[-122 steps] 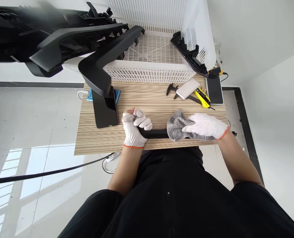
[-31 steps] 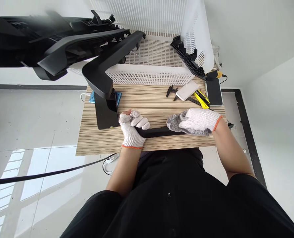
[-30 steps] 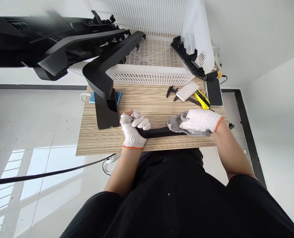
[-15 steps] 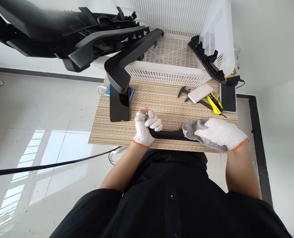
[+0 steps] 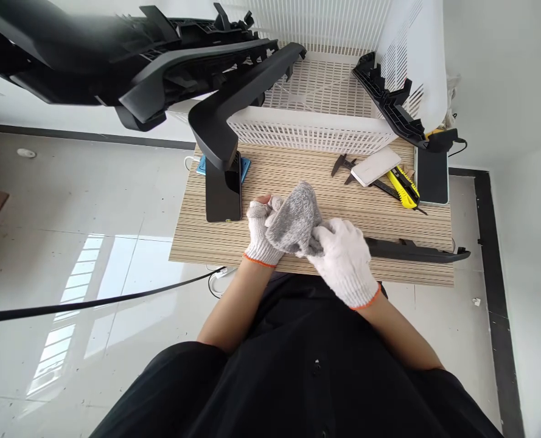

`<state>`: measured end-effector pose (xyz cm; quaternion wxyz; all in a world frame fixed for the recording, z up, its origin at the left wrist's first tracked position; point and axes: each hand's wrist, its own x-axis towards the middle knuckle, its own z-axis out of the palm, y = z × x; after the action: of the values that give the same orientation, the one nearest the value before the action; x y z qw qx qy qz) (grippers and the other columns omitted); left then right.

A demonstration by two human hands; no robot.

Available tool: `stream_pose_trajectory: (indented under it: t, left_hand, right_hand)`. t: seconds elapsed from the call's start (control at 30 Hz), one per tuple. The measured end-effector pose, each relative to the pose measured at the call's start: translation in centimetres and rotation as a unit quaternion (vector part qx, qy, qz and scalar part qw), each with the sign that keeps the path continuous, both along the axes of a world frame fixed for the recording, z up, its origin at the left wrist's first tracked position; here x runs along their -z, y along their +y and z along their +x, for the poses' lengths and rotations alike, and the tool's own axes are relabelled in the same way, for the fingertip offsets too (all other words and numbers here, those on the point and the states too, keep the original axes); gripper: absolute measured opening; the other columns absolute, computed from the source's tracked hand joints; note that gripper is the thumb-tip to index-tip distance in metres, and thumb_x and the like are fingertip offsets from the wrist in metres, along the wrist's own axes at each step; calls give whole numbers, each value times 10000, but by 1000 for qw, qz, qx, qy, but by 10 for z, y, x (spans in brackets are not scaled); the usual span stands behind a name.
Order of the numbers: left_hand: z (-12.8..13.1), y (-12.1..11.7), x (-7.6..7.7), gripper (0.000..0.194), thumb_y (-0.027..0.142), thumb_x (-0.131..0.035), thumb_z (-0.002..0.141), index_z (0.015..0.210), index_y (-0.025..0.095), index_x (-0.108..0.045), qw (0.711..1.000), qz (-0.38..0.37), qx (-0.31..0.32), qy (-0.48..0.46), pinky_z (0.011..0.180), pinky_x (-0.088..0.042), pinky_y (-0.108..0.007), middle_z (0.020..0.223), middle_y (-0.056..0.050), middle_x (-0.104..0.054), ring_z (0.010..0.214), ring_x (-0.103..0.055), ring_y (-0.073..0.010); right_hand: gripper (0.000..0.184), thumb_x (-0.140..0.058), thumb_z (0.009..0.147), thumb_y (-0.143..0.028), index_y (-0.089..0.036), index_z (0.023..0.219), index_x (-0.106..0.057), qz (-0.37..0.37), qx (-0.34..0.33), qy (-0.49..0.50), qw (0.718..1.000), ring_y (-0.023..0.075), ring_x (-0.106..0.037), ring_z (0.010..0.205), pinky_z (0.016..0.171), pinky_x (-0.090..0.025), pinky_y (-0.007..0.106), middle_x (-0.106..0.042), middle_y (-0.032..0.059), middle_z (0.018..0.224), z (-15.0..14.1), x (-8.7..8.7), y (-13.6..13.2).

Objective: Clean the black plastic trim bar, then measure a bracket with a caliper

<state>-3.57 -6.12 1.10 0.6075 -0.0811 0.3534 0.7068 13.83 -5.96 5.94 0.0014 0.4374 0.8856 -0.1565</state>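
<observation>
A long black plastic trim piece (image 5: pixel 411 250) lies across the front of the table, its right end sticking out past the table's edge. My left hand (image 5: pixel 258 234), in a white knit glove with an orange cuff, is curled closed around the left end of the piece, which is hidden there. My right hand (image 5: pixel 345 263), gloved the same way, grips a grey fluffy cloth (image 5: pixel 299 214). The cloth is beside my left hand and covers part of its fingers and the piece below.
Behind the table stands a white slotted basket (image 5: pixel 311 131) with another black trim part (image 5: pixel 384 100) over its right side. More black trim parts (image 5: pixel 247 85) overhang its left. A phone (image 5: pixel 223 194), calipers (image 5: pixel 343 165), white box (image 5: pixel 376 166), yellow cutter (image 5: pixel 403 187) and dark-screened device (image 5: pixel 431 176) lie on the table.
My right hand has moved left along the trim piece with the cloth, up to my left hand. The piece's right part is now uncovered. My left hand keeps its hold.
</observation>
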Motion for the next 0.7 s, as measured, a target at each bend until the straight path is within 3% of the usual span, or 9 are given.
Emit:
stream_pose_trajectory:
  t: [0.13,0.33,0.57,0.7]
  left_hand:
    - [3,-2,-3,489,395,-520,1028,584,222,-408,999,28,-15,-41,359,-253,-213,383,80,-210,315,-278,-92]
    - [7,5,-7,574,414,-434,1059,523,221,-364,998,-25,-57,18,451,-424,-244,445,15,-400,402,-464,-127]
    - [3,1,-19,547,444,-361,1093,603,210,-431,999,-7,-1,-44,363,-198,-217,408,89,-143,337,-171,-86]
    - [7,3,-18,556,478,-401,1082,594,212,-418,999,4,-15,-41,359,-196,-216,414,89,-125,344,-158,-84]
  right_hand:
    - [300,-769,907,-546,-277,1039,-776,-33,36,-60,997,272,-654,954,765,-461,373,-696,92,1027,5,-8,13]
    - [319,-688,962,-562,-268,1041,-782,-36,-28,-10,999,273,-682,971,780,-458,378,-735,89,1012,-18,-10,13]
    - [343,-775,888,-566,-262,1048,-775,-81,91,-115,986,281,-711,910,719,-435,366,-750,60,990,28,-22,33]
    - [355,-732,913,-584,-242,987,-791,-58,10,-50,997,283,-719,938,749,-470,380,-771,84,1030,-8,-16,12]
